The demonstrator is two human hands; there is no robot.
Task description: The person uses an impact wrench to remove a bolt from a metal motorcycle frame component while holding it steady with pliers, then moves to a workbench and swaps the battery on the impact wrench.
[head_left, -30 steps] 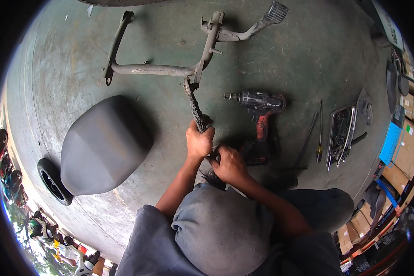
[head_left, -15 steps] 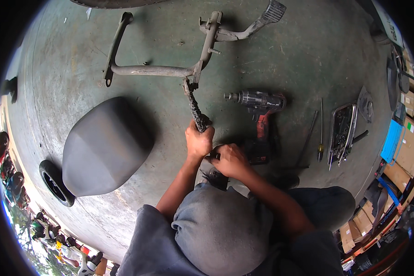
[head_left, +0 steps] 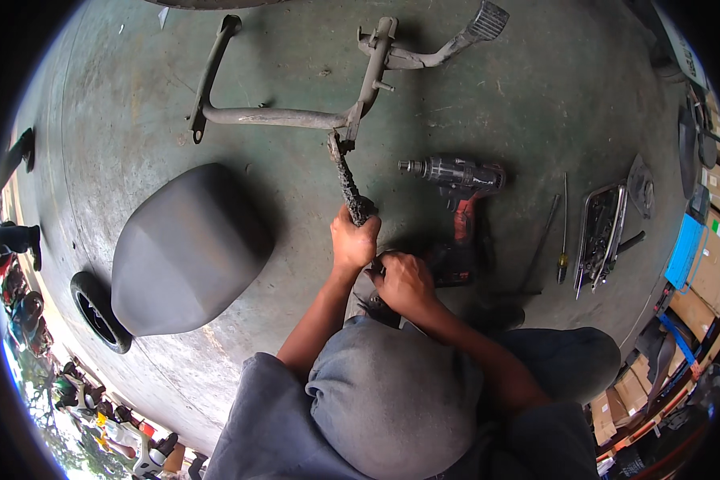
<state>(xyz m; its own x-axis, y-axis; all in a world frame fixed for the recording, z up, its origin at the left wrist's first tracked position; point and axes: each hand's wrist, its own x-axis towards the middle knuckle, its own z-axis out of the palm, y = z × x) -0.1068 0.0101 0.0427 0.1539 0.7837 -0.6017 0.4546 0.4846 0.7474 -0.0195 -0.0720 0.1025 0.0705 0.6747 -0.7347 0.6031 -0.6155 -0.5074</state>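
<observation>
My left hand [head_left: 355, 242] is closed around a dirt-caked metal bar [head_left: 349, 180], which slants up and away from the fist. The bar's far end meets or overlaps the lower corner of a grey motorcycle centre stand [head_left: 276, 118]; whether they are joined I cannot tell. Close beside it and nearer to me, my right hand [head_left: 406, 282] has its fingers curled round something dark, mostly hidden by the hand. To the right of the hands lies a cordless impact wrench [head_left: 461, 174] with a black body and red grip.
Left of the hands sits a large grey motorcycle seat [head_left: 188, 248], with a small black tyre [head_left: 100, 312] beside it. On the right lie a yellow-handled screwdriver [head_left: 563, 270], a thin dark rod [head_left: 542, 240] and a metal tray [head_left: 588, 240] of tools. Cardboard boxes [head_left: 708, 276] line the right edge.
The whole view has shifted slightly, while both hands keep their grips in nearly the same place. At the far left edge, another person's legs now show more.
</observation>
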